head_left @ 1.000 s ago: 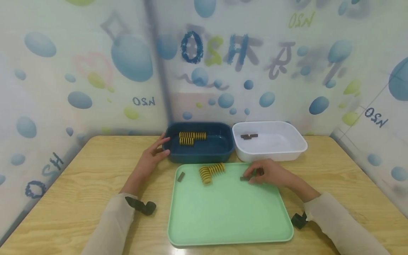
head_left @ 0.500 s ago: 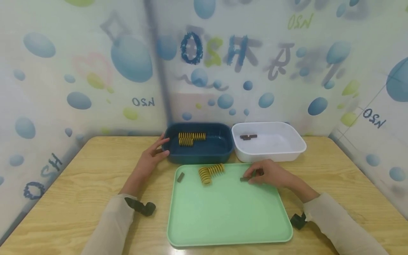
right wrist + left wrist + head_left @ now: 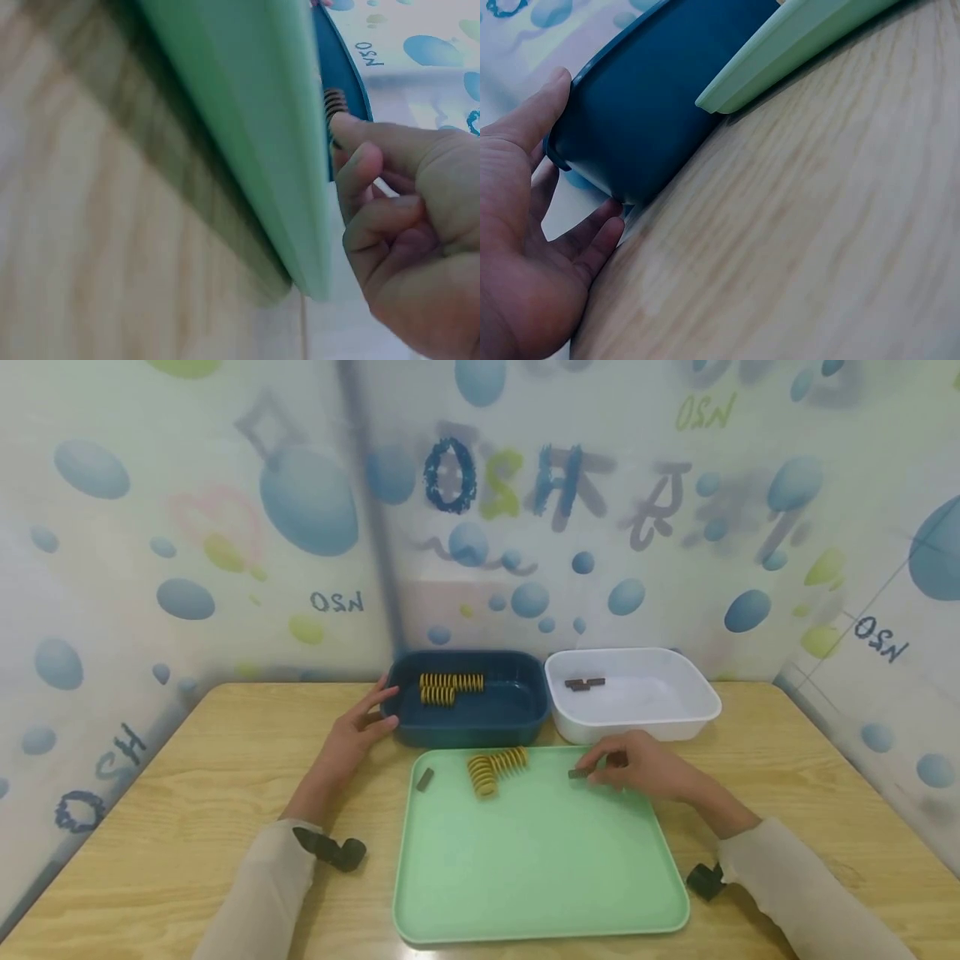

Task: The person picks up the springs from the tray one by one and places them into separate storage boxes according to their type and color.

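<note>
My right hand point(image 3: 633, 766) pinches a small dark brown spring point(image 3: 578, 773) between thumb and fingertips, over the upper right of the green tray point(image 3: 540, 868). In the right wrist view, the coils of this spring point(image 3: 334, 102) show past the thumb. My left hand point(image 3: 358, 727) rests on the left end of the dark blue bin point(image 3: 468, 732), its fingers spread along the rim and side wall. Two yellow springs point(image 3: 482, 777) lie against each other at the tray's top edge. Another small dark piece point(image 3: 425, 779) lies in the tray's upper left corner.
Several yellow springs point(image 3: 452, 682) lie inside the blue bin. Beside it on the right stands a white bin point(image 3: 637, 727) holding several small dark pieces point(image 3: 584, 683). Both bins stand behind the tray on the wooden table point(image 3: 247, 760), close to a patterned wall.
My right hand has risen a little off the tray, bringing the small spring up and slightly to the right. The left hand stays on the blue bin.
</note>
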Available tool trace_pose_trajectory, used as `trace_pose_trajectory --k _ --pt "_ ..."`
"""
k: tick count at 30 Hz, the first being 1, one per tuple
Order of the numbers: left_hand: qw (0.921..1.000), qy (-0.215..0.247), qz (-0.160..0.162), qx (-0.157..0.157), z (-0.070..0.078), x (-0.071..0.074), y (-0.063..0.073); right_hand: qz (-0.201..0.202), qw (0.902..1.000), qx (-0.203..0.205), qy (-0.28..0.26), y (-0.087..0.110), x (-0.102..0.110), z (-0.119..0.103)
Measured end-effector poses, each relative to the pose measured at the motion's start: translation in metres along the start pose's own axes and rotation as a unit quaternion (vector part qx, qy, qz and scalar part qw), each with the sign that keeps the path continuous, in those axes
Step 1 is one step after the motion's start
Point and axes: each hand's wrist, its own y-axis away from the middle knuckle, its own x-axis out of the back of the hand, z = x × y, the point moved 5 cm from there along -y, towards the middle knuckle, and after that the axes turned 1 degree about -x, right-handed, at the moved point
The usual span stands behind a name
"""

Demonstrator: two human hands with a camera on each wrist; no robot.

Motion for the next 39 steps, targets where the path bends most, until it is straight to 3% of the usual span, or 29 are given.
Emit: trace_pose_trajectory --k 4,10,17,31,39 --pt "1.0 -0.005 0.0 -0.007 -0.009 0.002 -0.003 0.007 0.9998 0.007 0.016 0.001 0.007 -0.007" --pt "0.9999 -0.01 -0.001 -0.007 -0.009 0.001 -0.003 0.018 0.9996 0.017 0.011 0.005 0.021 -0.013" --pt "0.9998 -0.019 0.002 -0.005 -0.009 0.002 -0.001 0.071 0.9964 0.031 0.032 0.007 0.046 -0.018" --pt "0.9998 -0.022 0.001 0.0 -0.01 0.003 -0.004 0.139 0.9888 0.003 0.055 0.001 0.087 0.011" --pt "0.9996 -0.028 0.005 -0.001 -0.01 0.002 -0.002 0.132 0.9875 -0.049 0.072 -0.011 0.096 0.033"
